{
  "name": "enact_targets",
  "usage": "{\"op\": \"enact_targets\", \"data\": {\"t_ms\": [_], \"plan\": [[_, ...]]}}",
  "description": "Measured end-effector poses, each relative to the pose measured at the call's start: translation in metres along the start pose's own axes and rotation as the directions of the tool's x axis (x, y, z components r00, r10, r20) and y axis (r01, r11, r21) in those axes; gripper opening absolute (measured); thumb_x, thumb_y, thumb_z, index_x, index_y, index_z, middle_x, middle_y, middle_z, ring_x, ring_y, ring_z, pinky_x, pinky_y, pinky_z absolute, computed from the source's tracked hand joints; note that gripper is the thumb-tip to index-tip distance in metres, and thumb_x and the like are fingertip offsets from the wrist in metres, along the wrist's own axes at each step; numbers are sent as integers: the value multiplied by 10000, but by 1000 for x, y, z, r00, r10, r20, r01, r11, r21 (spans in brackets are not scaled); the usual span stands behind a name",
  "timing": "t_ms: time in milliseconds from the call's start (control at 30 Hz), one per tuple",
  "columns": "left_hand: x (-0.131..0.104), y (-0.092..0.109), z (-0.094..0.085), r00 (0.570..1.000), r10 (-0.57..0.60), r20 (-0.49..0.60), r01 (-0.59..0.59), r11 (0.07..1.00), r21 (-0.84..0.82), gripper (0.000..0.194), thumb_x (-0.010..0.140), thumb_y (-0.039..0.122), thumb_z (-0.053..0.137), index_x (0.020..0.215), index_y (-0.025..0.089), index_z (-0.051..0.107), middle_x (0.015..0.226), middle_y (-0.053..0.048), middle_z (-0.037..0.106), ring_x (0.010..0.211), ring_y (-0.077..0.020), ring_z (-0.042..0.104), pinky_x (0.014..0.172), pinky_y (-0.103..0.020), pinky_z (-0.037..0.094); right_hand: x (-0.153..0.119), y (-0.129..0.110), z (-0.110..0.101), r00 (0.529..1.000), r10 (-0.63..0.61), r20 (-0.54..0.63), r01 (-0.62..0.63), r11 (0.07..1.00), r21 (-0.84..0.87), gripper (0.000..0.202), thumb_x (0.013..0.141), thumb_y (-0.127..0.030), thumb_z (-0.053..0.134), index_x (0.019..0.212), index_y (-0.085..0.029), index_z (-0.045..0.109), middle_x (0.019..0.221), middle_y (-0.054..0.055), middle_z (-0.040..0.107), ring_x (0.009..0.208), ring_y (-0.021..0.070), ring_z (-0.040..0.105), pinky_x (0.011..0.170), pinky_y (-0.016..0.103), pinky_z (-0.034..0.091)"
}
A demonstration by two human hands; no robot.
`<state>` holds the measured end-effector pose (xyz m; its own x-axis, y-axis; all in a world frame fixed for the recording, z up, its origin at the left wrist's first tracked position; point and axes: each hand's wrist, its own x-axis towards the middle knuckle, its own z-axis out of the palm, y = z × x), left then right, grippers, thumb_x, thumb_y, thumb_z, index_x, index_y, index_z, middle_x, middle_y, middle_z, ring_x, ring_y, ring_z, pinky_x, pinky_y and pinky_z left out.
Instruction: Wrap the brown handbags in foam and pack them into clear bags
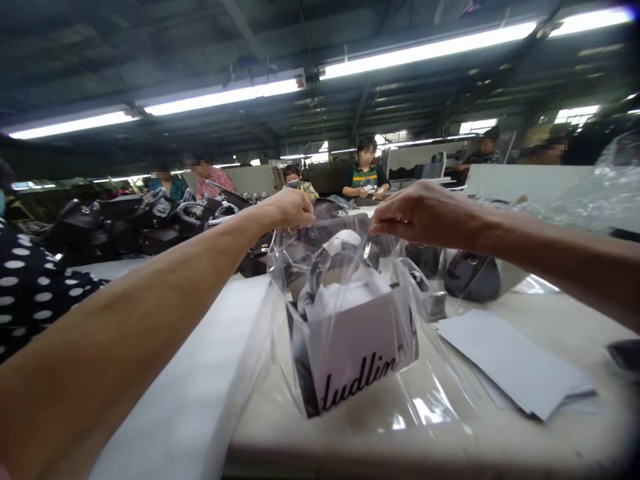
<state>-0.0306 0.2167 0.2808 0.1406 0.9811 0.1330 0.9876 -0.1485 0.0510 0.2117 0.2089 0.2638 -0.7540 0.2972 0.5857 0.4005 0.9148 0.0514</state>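
Note:
A clear plastic bag (435, 387) hangs between my hands over the table. My left hand (291, 209) pinches its top edge on the left. On the right, my right hand (407, 212) grips the same edge, fingers closed. Inside the plastic stands a dark handbag (303, 373), slightly tilted, with a white card (357, 340) lettered in black script across its front. White wrapping (345, 241) covers part of its handle, and white paper or stuffing shows at the top.
White foam sheets (195, 380) lie at left, and a stack of white paper (510, 357) at right. Dark handbags (473, 275) stand behind; many more are heaped at the far left. A person in a polka-dot sleeve (40, 287) is close on the left. Several co-workers sit farther back.

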Motion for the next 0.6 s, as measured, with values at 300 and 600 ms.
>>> {"op": "enact_targets", "data": {"t_ms": [300,600], "plan": [[-14,4,-22,978,199,-56,-200,980,2,146,681,222,554,621,147,664,512,29,572,532,-93,495,581,-202,333,22,-17,-26,997,10,75,17,935,-353,275,818,-302,534,588,-155,571,518,-17,459,467,68,382,494,239,256],[-42,30,-7,884,463,-71,-468,865,-179,169,729,152,511,707,110,673,591,23,586,567,-72,489,594,-165,356,7,-14,3,986,-42,161,107,903,-416,248,853,-253,480,650,-168,594,741,43,594,720,160,536,706,299,375]]}}
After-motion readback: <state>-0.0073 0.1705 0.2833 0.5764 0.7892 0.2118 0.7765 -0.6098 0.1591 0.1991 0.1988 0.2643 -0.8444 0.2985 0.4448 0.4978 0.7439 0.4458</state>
